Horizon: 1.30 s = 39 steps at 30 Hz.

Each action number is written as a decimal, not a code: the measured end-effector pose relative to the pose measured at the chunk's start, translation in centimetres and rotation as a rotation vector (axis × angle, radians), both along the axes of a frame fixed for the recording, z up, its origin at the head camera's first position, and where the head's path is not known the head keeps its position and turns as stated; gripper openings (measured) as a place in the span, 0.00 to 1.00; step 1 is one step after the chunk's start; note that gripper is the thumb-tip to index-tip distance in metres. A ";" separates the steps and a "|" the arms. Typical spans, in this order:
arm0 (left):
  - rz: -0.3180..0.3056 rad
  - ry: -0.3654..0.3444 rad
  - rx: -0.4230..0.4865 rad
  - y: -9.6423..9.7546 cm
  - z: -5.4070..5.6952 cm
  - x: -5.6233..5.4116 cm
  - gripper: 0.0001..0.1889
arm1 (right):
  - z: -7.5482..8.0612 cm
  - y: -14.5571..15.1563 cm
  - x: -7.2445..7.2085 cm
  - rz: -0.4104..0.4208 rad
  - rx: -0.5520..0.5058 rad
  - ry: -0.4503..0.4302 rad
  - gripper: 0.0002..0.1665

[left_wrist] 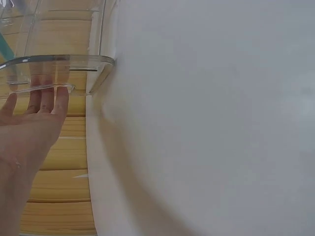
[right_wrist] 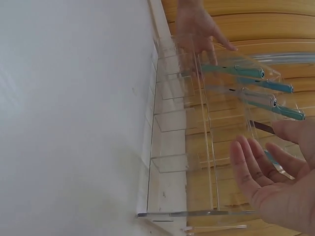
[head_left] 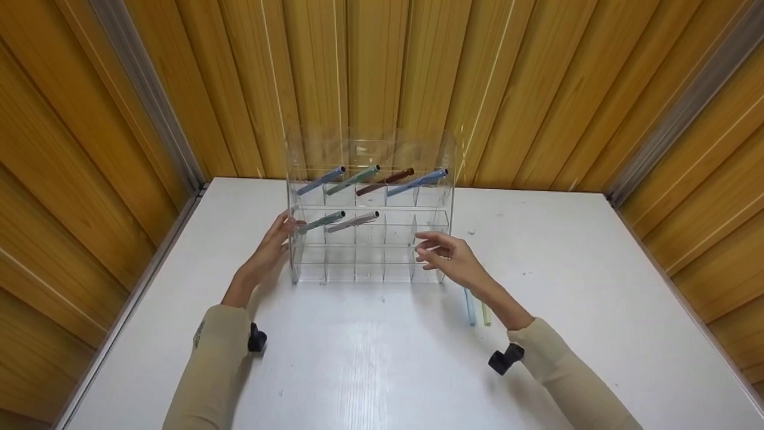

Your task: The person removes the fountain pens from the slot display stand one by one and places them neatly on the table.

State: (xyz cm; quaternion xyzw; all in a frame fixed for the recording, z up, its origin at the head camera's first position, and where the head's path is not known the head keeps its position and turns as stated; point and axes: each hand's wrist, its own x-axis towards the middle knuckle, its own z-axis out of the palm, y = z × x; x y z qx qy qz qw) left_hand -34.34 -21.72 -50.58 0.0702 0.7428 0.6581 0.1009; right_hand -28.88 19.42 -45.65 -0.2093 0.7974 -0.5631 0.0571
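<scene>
Best to steady the clear acrylic rack (head_left: 370,245), upright on the tabletop (head_left: 334,382) between both hands, with light pressure from the left hand (head_left: 268,248) at its side, and to keep the right hand (head_left: 453,260) clear of the rack's six slanted pens (head_left: 353,180). At left, reaching with fingers extended, apparently touching the side panel, not clenched; at right, hovering empty, loosely curved, before the lower right compartments. Beside the right wrist, two loose pens (head_left: 471,309).

Left fingers (left_wrist: 61,102) extended, right fingers (right_wrist: 243,167) loosely bent
</scene>
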 end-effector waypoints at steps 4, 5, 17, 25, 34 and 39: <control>0.001 -0.020 0.000 0.0 -0.1 0.0 0.38 | 0.3 -1.2 -0.2 -0.018 -0.035 0.009 0.25; -0.001 -0.025 0.001 0.0 -0.1 0.0 0.38 | 0.3 -1.5 -0.2 -0.027 -0.046 0.011 0.25; -0.014 -0.011 -0.010 0.0 0.0 -0.1 0.38 | 1.0 -5.5 -1.6 -0.060 -0.203 0.002 0.25; -0.011 -0.030 -0.008 0.0 -0.2 -0.1 0.40 | 0.6 -7.8 -2.5 -0.040 -0.336 -0.095 0.26; -0.012 -0.007 -0.012 0.0 0.0 0.1 0.40 | 0.5 -10.4 -3.0 -0.035 -0.410 -0.151 0.28; -0.013 -0.011 -0.002 0.3 0.0 0.0 0.39 | 0.1 -11.3 -3.1 -0.051 -0.428 -0.161 0.28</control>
